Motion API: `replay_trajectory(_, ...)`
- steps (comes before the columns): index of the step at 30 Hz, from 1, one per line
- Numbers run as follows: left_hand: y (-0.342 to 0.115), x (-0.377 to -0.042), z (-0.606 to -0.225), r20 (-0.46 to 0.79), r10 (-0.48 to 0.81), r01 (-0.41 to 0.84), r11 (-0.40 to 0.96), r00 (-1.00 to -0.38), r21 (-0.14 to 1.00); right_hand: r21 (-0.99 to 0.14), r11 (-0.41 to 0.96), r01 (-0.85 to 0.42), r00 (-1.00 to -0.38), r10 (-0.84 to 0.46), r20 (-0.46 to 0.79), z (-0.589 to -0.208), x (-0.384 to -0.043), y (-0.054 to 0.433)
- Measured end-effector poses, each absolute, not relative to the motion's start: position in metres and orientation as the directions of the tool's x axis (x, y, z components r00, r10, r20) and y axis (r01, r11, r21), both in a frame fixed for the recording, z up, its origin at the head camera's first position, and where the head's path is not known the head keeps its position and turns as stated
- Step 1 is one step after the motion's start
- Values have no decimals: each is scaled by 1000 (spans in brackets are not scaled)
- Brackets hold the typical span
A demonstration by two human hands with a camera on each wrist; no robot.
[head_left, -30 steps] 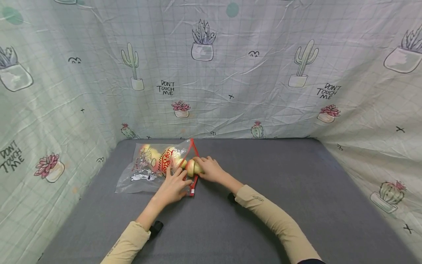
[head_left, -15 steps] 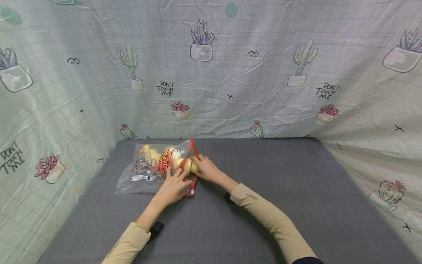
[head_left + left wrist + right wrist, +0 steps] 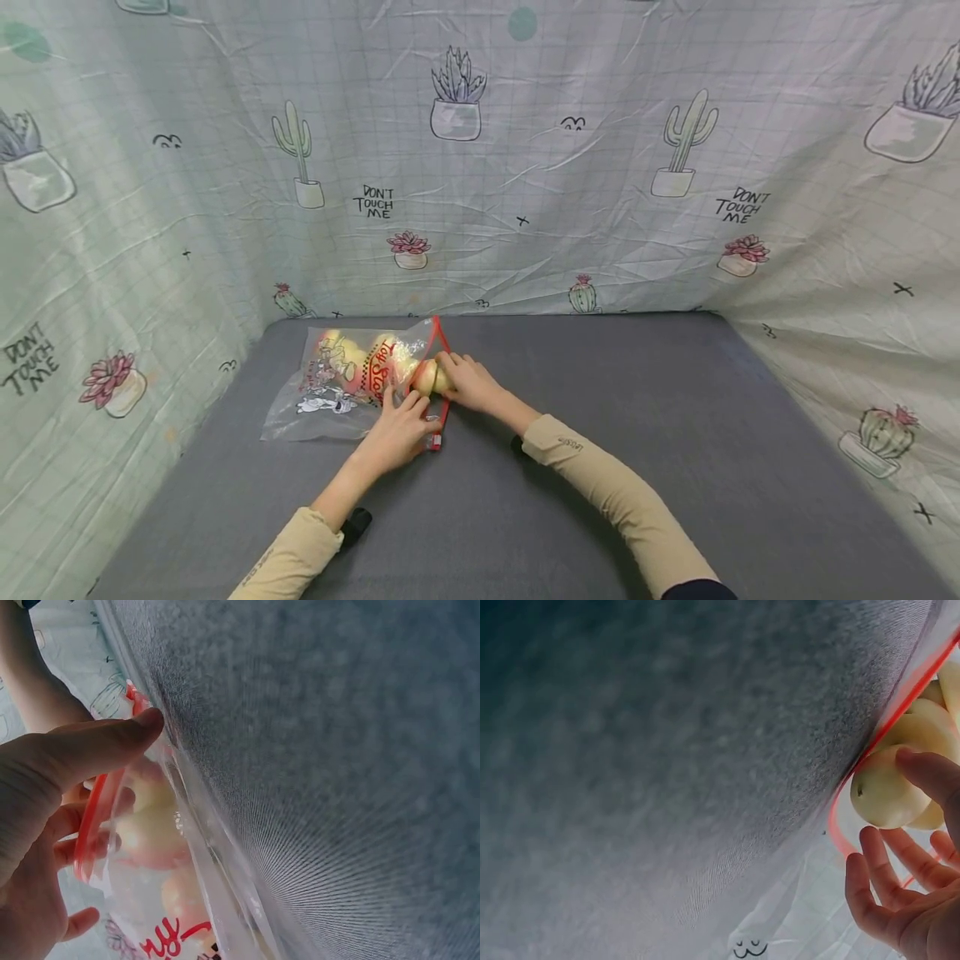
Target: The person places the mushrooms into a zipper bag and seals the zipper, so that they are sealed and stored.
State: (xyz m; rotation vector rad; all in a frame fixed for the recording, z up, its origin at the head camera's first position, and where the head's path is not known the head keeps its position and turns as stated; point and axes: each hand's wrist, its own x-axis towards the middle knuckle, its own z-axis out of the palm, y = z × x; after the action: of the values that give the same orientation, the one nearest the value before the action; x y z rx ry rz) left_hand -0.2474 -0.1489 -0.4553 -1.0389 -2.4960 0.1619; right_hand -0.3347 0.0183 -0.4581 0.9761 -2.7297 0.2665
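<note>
A clear zip bag (image 3: 288,421) with red lettering and a red zip edge lies at the back left, its mouth facing right. Several yellow apples (image 3: 348,358) blushed with red show through the plastic. At the mouth, my right hand (image 3: 474,385) holds a pale apple (image 3: 885,791), thumb on one side and fingers under the other; the red edge runs around it. My left hand (image 3: 397,433) grips the bag's mouth near its front corner, fingers on the upper layer. In the left wrist view the thumb (image 3: 112,746) lies across the red strip (image 3: 97,817).
The grey table (image 3: 600,467) spreads out in front and to the right. A hanging cloth (image 3: 517,167) printed with cacti closes off the back and both sides. Black wrist straps (image 3: 356,527) sit under both forearms.
My right hand has moved left, carrying the apple further into the bag's mouth. The left hand has shifted slightly, and the bag's front corner has dropped a little toward me.
</note>
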Motion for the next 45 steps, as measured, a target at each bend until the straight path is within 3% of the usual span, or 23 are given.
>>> replay_trajectory(13, -145, -249, -460, 297, 671, 592, 741, -679, -318, -65, 680, -731, -665, -687, 294, -457, -329, 29)
replay_trajectory(29, -142, -247, -465, 300, 689, 559, 717, -659, -418, -24, 663, -748, -657, -735, 165, -456, -325, 44)
replay_trajectory(38, -140, -247, -465, 283, 718, 562, 682, -636, -467, 34, 677, -735, -666, -730, 153, -457, -325, 39)
replay_trajectory(45, -142, -245, -465, 237, 715, 556, 673, -658, -488, 92, 686, -721, -671, -726, 151, -460, -327, 30)
